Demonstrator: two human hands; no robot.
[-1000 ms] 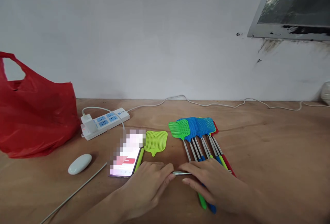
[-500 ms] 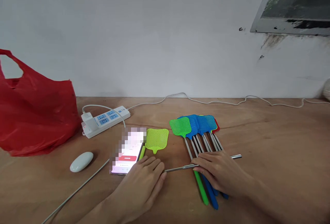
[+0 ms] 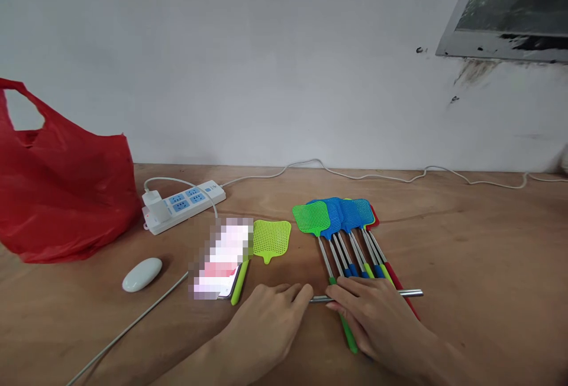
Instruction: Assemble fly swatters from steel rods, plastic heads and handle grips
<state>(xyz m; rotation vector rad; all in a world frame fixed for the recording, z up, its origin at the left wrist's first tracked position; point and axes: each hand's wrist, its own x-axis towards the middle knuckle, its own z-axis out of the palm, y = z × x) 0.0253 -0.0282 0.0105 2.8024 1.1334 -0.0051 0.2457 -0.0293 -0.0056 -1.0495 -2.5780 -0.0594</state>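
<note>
From left hand [image 3: 275, 319] through right hand [image 3: 373, 316], rod [image 3: 320, 299]

There were one left hand [image 3: 273, 321], one right hand [image 3: 377, 318], one metal rod [image 3: 410, 293], at least five bunched swatters [image 3: 350, 215], one lime swatter head [image 3: 271, 238], one lime handle [image 3: 239, 283], one phone [image 3: 222, 260], one power strip [image 3: 186, 203], one plug [image 3: 155, 205], one mouse [image 3: 142, 274] and one red bag [image 3: 66, 190].

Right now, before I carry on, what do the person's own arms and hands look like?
The left hand and right hand are both bare, with no gloves and no ring, watch or bracelet to be seen. The left forearm and right forearm show no sleeve within the picture, nor any cable or clear marking.
</note>
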